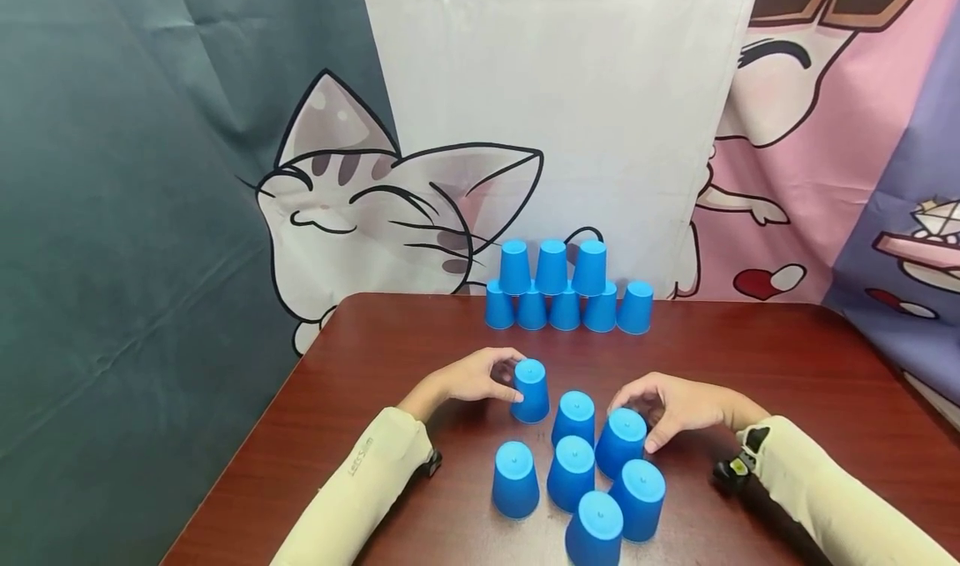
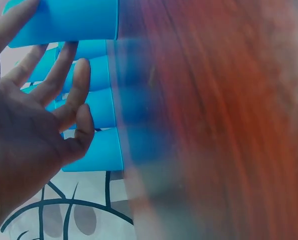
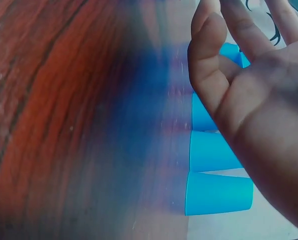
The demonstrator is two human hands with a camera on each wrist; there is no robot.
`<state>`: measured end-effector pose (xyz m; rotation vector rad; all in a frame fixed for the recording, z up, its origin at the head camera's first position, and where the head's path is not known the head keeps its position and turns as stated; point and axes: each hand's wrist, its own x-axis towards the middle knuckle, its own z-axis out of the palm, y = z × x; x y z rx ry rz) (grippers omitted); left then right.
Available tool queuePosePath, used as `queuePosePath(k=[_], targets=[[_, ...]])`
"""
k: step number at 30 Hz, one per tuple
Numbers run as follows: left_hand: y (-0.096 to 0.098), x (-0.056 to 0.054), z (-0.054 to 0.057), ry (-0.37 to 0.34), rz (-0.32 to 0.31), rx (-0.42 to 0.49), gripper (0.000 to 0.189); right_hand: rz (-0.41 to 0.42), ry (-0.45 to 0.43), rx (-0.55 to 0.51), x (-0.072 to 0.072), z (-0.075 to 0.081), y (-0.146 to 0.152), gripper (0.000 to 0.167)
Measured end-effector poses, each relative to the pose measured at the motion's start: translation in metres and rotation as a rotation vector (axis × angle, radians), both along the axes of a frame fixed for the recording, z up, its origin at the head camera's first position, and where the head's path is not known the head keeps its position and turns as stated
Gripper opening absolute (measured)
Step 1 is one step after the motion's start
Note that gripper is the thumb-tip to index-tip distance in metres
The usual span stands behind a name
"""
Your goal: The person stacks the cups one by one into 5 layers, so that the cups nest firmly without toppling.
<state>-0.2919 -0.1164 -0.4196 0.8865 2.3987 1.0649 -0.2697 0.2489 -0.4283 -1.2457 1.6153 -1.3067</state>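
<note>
Upside-down blue plastic cups stand on the table. My left hand (image 1: 480, 374) has its thumb and fingers about one blue cup (image 1: 531, 393), the thumb on its near side; the left wrist view shows this cup (image 2: 74, 22) between thumb and fingers, the other fingers loosely bent. My right hand (image 1: 686, 403) grips another blue cup (image 1: 621, 444), thumb at its right side and fingers behind it. In the right wrist view that cup is out of sight; the right hand (image 3: 269, 95) shows bent fingers. More blue cups (image 1: 574, 473) stand close by.
At the back of the brown table (image 1: 405, 341) stands a row of several blue cups (image 1: 565, 309), with three blue cups (image 1: 552, 267) stacked on top. A cartoon-print cloth (image 1: 562, 91) hangs behind. A lone blue cup (image 1: 515, 480) stands at the near left of the group.
</note>
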Motion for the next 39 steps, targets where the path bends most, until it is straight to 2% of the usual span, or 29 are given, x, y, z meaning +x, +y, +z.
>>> queuePosePath(k=[3,6,10,14,19,24,32,39], targets=[[0.001,0.0,0.0,0.002,0.018,0.018,0.055,-0.055,-0.009,0.048,0.001,0.001,0.003,0.046],[0.004,0.004,0.001,-0.003,0.054,0.053,0.062,-0.12,0.029,0.083,0.001,0.004,0.007,0.044],[0.009,0.006,0.005,0.021,0.127,0.102,0.063,-0.226,0.153,0.08,-0.003,0.009,0.014,0.042],[0.009,0.004,0.004,0.047,0.166,0.132,0.055,-0.358,0.242,0.088,-0.011,0.013,0.023,0.043],[0.008,0.003,0.0,0.069,0.159,0.134,0.054,-0.544,0.25,0.131,-0.017,0.014,0.031,0.047],[0.009,0.003,0.0,0.09,0.163,0.144,0.051,-0.717,0.274,0.166,-0.021,0.012,0.031,0.048],[0.01,0.0,0.002,0.129,0.175,0.108,0.05,-0.889,0.304,0.192,-0.022,0.014,0.029,0.051],[0.011,0.001,0.001,0.136,0.157,0.086,0.051,-1.035,0.273,0.22,-0.023,0.021,0.028,0.061]])
